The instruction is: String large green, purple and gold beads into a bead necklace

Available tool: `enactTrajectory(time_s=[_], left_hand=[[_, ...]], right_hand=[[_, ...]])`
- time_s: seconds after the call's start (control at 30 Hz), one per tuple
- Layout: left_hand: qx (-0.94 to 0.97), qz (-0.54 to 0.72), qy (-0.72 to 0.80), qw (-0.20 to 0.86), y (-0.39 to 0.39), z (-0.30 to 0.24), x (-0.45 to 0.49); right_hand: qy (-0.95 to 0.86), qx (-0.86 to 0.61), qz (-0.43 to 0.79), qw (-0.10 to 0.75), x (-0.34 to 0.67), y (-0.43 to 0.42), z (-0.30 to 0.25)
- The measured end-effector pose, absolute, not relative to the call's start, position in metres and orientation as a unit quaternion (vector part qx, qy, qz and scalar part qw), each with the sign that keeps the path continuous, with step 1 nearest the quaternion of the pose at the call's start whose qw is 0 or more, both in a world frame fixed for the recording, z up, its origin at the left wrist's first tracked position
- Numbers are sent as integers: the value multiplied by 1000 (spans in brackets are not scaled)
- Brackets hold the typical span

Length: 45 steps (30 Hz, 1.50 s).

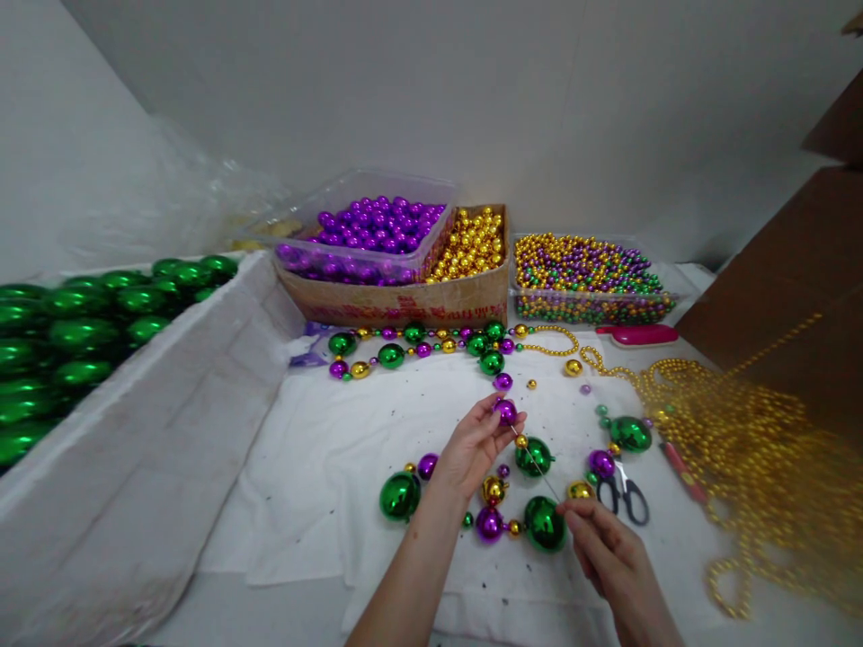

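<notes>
My left hand (473, 440) is closed around a shiny purple bead (504, 412), pinched between its fingertips. From that bead a thin straight strand (539, 471) runs down to my right hand (610, 544), whose thumb and finger pinch its end; whether it is thread or a needle I cannot tell. A small gold bead (521, 441) appears to sit along the strand. Beneath it lie a green ball (534, 456) and a larger green ball (545, 524), the latter beside my right fingertips. Another purple bead (490, 524) and a green ball (400, 496) rest on the white cloth (316, 467).
A finished-looking bead string (391, 356) lies before a cardboard box (397, 304) of purple and gold beads. Mixed beads fill a clear bin (593, 279). Scissors (627, 499) and piled gold bead chain (775, 467) lie right; a foam box (222, 404) of green balls stands left.
</notes>
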<state>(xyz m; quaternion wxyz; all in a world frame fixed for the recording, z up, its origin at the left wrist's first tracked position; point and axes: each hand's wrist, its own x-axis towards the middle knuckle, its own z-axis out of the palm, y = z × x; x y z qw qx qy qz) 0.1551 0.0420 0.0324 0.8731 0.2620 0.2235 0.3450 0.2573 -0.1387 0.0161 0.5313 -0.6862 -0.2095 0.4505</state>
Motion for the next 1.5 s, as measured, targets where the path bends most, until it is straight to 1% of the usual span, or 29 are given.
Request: enactTrajectory(time_s=[0.17, 0.33, 0.43, 0.57, 0.63, 0.7, 0.77, 0.9, 0.97, 1.0, 1.1, 1.27, 1.37, 1.5], left_hand=[[277, 347, 209, 871, 39, 33, 155], [290, 345, 222, 865, 35, 33, 155], [300, 326, 218, 870, 28, 34, 156], [326, 288, 213, 875, 23, 39, 161], [344, 298, 227, 861, 26, 45, 165], [370, 335, 246, 831, 33, 56, 168], [408, 370, 251, 796, 42, 70, 171], [493, 405, 213, 740, 48, 103, 181], [529, 405, 182, 724, 44, 117, 189], [543, 402, 167, 718, 42, 123, 193], [571, 404, 146, 699, 37, 137, 201], [607, 398, 136, 675, 40, 143, 202], [590, 394, 125, 693, 39, 142, 204], [575, 393, 130, 706, 41, 141, 205]], right_hand=[[-198, -687, 449, 535, 258, -139, 8], [-203, -695, 428, 541, 258, -138, 12], [-226, -692, 420, 542, 257, -133, 18], [-242, -674, 409, 565, 256, -116, 24], [-258, -665, 401, 575, 260, -106, 28], [-299, -658, 384, 574, 267, -99, 36], [-360, -667, 345, 554, 276, -94, 48], [-464, -712, 175, 498, 293, -85, 81], [-497, -703, 120, 495, 297, -79, 94], [-510, -692, 120, 497, 299, -75, 98], [-505, -672, 171, 514, 304, -68, 105], [-468, -652, 213, 557, 311, -70, 117], [-490, -634, 246, 546, 309, -68, 121], [-452, -667, 251, 537, 311, -65, 111]])
